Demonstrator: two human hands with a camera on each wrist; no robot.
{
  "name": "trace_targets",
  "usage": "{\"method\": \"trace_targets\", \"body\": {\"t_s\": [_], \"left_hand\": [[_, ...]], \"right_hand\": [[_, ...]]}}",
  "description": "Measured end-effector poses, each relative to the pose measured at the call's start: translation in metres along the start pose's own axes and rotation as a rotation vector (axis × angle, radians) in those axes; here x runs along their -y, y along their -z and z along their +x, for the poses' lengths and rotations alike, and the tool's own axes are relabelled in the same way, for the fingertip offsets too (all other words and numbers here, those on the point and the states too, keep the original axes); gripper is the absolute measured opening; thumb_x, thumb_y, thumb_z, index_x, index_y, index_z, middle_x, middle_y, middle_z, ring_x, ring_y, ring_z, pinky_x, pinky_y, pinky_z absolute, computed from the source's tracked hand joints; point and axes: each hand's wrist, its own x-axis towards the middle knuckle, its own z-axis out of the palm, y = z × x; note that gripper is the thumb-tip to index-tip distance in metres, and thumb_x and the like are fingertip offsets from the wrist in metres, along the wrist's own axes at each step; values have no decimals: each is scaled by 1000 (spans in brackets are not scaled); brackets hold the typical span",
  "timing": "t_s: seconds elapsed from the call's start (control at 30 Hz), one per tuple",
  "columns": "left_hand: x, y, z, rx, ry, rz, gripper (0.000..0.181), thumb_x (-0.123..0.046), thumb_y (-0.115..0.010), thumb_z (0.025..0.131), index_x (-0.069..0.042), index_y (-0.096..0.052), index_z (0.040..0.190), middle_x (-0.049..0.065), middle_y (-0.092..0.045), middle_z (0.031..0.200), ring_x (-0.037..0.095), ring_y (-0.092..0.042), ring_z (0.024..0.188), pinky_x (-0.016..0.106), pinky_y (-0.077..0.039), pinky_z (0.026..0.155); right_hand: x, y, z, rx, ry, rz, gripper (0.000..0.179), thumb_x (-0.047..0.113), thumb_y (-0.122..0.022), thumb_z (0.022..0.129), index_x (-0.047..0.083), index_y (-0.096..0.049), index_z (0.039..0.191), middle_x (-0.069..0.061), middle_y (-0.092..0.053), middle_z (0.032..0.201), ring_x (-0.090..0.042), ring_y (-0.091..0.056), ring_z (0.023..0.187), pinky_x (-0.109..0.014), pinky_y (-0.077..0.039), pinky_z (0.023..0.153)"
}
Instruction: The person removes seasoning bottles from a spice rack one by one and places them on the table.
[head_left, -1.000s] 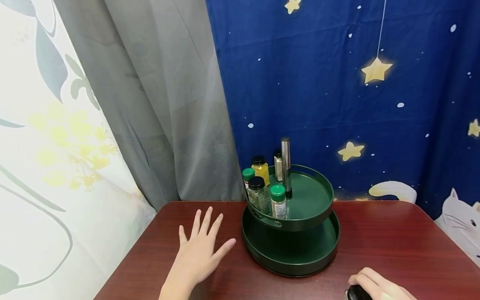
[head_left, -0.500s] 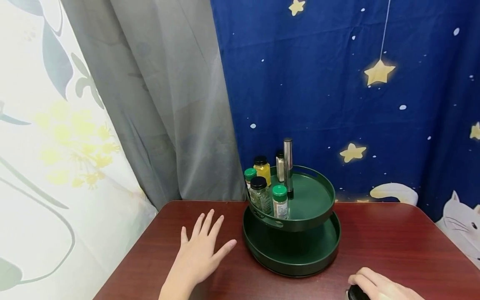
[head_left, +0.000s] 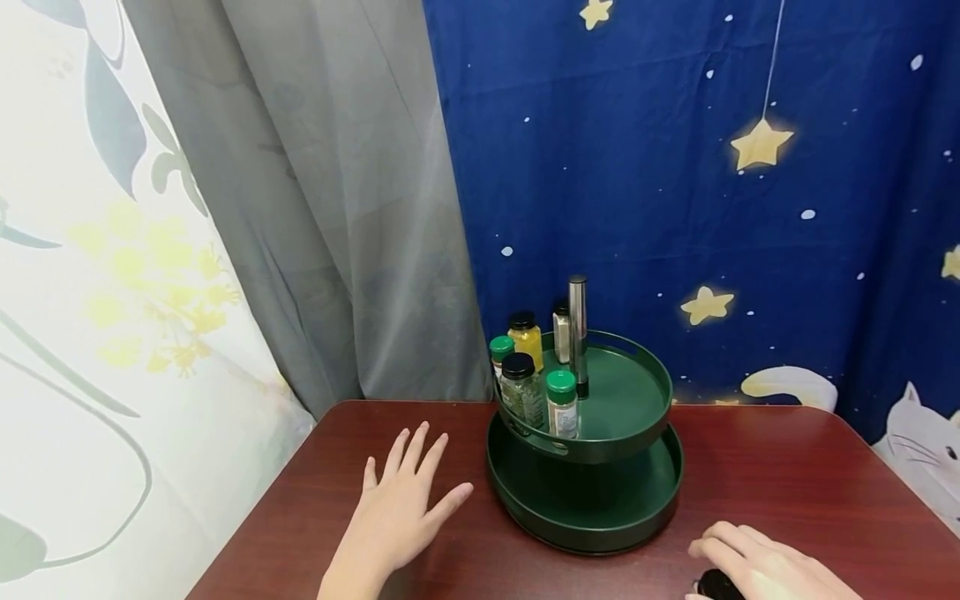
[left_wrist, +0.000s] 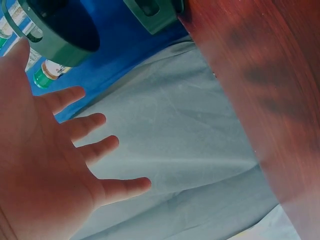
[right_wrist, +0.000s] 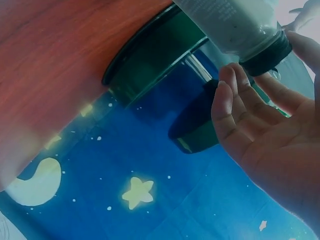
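Note:
At the lower right of the head view, my right hand [head_left: 768, 562] is around the black lid [head_left: 720, 586] of a spice jar, its fingers loose and lifted. The right wrist view shows that jar [right_wrist: 237, 25] with pale contents and printed text, fingertips and thumb close about its lid; contact is hard to tell. My left hand [head_left: 397, 508] is spread wide and holds nothing, left of a green two-tier round rack [head_left: 622, 392]. On its upper tier stand several spice jars, among them a green-lidded jar [head_left: 562, 408], a black-lidded herb jar [head_left: 522, 392] and a yellow one [head_left: 527, 342].
A steel post [head_left: 577, 333] rises from the upper tier. The lower tier [head_left: 585, 537] shows bare green surface. Everything stands on a reddish-brown table [head_left: 787, 475]. Behind it hang a grey curtain [head_left: 390, 250] and a blue star-patterned curtain [head_left: 637, 167].
My right hand's fingers have loosened and lifted from around the jar's black lid, which they gripped before. My left hand stays almost where it was. The view has shifted slightly.

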Motion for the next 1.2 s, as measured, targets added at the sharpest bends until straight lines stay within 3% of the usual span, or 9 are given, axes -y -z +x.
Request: {"method": "trace_targets", "body": {"t_s": [0.1,0.23,0.37,0.5,0.63,0.77,0.9,1.2], "left_hand": [[-2,0,1,5,-1,1,90,-88,-37,96,-31,-40,166,2,-27,178,34,-20,167,82,-19,122],[-4,-2,2,11,-7,-1,90,-88,-38,96,-32,-40,166,2,-27,178,34,-20,167,82,-19,121],[-4,-2,2,8,-12,3,90,-88,-37,96,-32,-40,166,2,-27,178,34,-21,166,82,-20,121],[-5,-3,2,1,-19,4,90,-88,-37,96,-31,-41,166,2,-28,178,34,-21,166,82,-20,121],[-5,-3,1,1,-14,8,90,-89,-36,95,-32,-40,166,2,-28,178,33,-21,166,82,-21,121],[-6,-2,1,0,-11,6,90,-88,-38,96,-32,-41,165,2,-29,177,33,-21,166,82,-21,121],[-10,-1,1,-4,-21,4,89,-88,-39,96,-31,-42,165,2,-29,177,33,-21,166,82,-21,121],[-14,-2,0,0,-36,7,88,-86,-41,96,-31,-42,165,3,-29,177,34,-22,166,82,-22,121]], "right_hand": [[12,12,4,-31,-67,-34,49,72,-61,97,32,-69,124,18,-64,117,2,-58,94,-28,-61,75],[28,34,13,-129,-35,-62,43,70,-63,97,34,-70,121,21,-63,115,0,-60,96,-29,-62,76],[45,55,20,-280,1,-91,33,63,-69,97,37,-71,117,23,-64,113,1,-62,97,-26,-62,75],[59,75,27,-410,1,-66,31,55,-78,93,36,-72,116,19,-67,116,0,-66,98,-26,-63,76],[69,92,40,-520,61,-29,31,42,-85,91,32,-72,118,17,-69,114,4,-62,90,-22,-58,70],[76,107,58,-509,117,54,28,33,-83,94,30,-71,120,15,-66,112,5,-57,86,-21,-51,66],[84,116,75,-469,147,123,28,29,-80,97,24,-71,123,9,-67,117,-2,-62,89,-21,-53,67],[97,127,113,-388,157,132,32,26,-75,101,15,-70,130,-2,-64,126,-5,-60,86,-22,-52,66]]}}
